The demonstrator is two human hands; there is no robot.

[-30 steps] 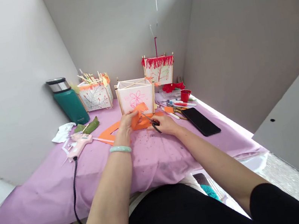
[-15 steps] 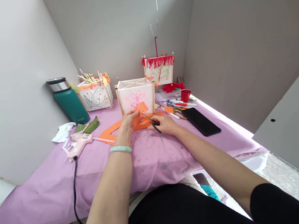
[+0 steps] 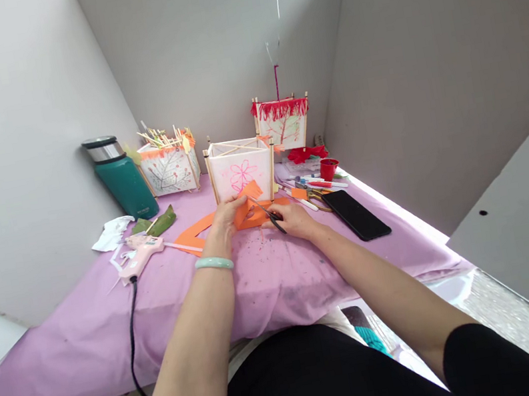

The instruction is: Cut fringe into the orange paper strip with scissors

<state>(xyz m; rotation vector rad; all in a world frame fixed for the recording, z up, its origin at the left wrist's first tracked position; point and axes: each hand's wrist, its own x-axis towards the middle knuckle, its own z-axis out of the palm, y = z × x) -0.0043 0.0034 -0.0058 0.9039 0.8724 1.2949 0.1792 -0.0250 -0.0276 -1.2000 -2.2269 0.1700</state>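
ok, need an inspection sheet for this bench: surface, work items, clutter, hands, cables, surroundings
Surface: purple cloth, creased, speckled near the hands.
Work items: orange strip, scissors; white lantern upright just behind.
Clutter: glue gun, tissue, bottle at left; phone, red cup at right.
Hands: left hand holds the strip; right hand holds the scissors, blades pointing at the strip.
Cables: black cord runs from the glue gun over the front edge.
Surroundings: grey panels at back and both sides.

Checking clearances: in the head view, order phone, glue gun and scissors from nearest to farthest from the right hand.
1. Scissors, held in the right hand.
2. Phone, to that hand's right.
3. Glue gun, left, past the left hand.
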